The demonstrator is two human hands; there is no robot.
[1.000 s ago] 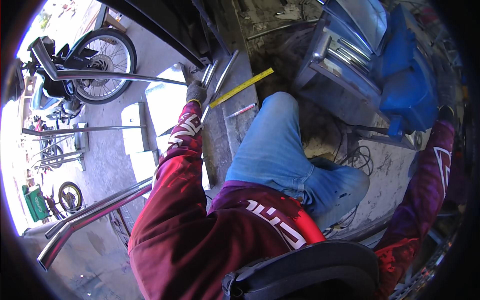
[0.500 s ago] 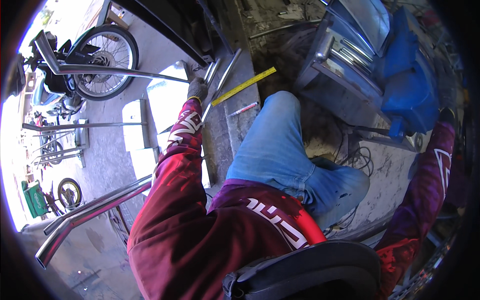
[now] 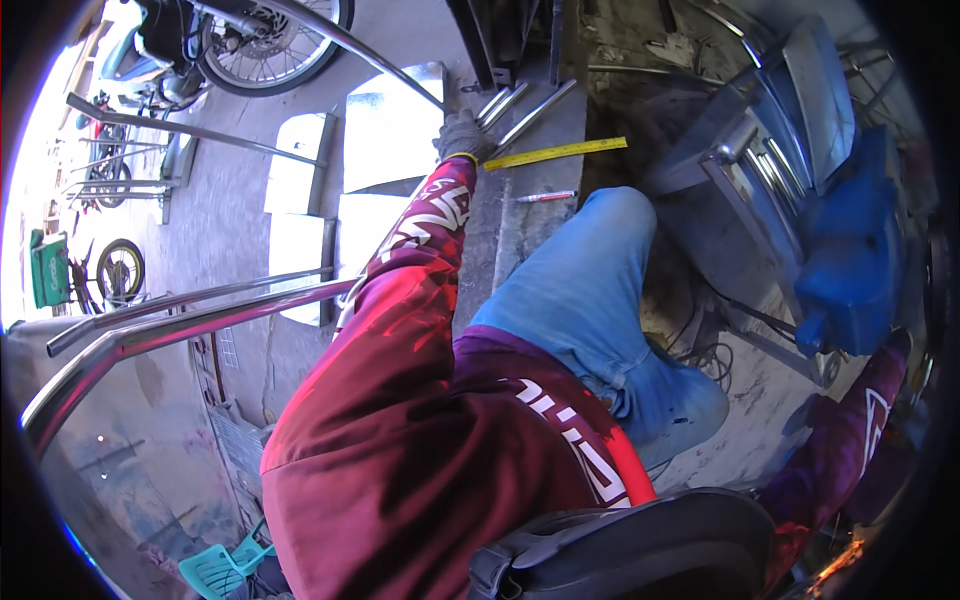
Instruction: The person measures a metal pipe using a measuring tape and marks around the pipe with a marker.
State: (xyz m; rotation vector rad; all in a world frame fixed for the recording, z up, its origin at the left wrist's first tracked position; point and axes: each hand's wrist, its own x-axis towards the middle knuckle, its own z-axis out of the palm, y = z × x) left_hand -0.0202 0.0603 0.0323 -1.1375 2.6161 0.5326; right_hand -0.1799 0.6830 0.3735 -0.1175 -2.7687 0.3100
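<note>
My left hand [image 3: 465,136], in a dark grey glove, reaches forward and looks closed at the end of a long bent metal tube [image 3: 385,68]. Its fingers are only partly visible. Short shiny tubes [image 3: 533,114] lie right beside it, as does a yellow ruler [image 3: 560,151] just below. Closer to my knee is a red-and-white marker pen [image 3: 546,196]. At the far right, my right hand [image 3: 902,345], dark-gloved, is next to a blue machine housing [image 3: 850,270]; its fingers are hidden in shadow.
Shiny sheet-metal panels [image 3: 392,125] lie left of my left hand. More bent tubes [image 3: 200,322] cross the left side. Beyond them stands a motorcycle [image 3: 265,45]. A metal stand with tubes [image 3: 745,185] is at right, above coiled cable [image 3: 712,366]. Orange sparks [image 3: 838,566] show at lower right.
My view has turned, so the surroundings sit differently in the picture. My left hand remains by the tubes. Orange sparks and a teal chair have come into sight along the bottom.
</note>
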